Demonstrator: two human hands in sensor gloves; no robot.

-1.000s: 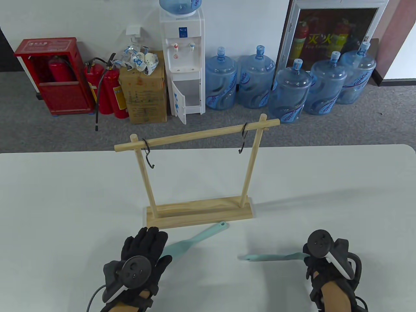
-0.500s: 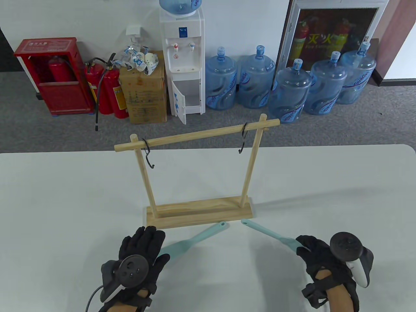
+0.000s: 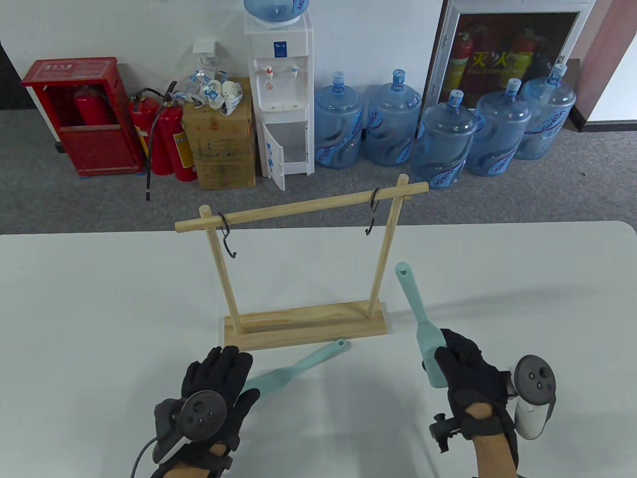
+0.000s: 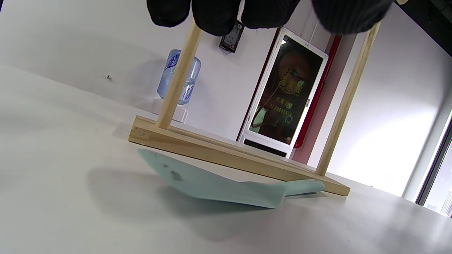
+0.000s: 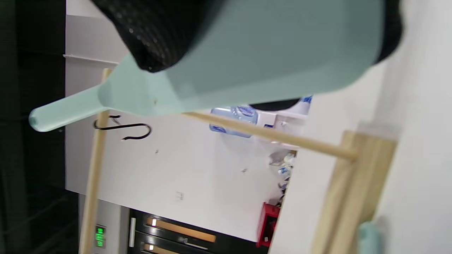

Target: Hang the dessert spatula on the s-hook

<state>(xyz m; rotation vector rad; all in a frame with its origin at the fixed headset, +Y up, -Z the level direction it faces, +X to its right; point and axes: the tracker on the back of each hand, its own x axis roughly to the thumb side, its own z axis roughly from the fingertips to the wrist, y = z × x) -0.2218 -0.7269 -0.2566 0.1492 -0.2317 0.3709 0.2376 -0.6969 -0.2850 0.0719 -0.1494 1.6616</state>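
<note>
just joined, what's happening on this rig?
Right hand grips one dessert spatula by its blade, handle end raised beside the wooden rack, below the right s-hook; not hooked yet. Left hand lies flat on the blade of a second spatula on the table.

- Held dessert spatula: pale teal, gripped at its flat blade, handle with a hole at the end pointing up beside the rack's right post.
- Right S-hook: black wire, hanging from the wooden crossbar near its right end, nothing on it.
</note>
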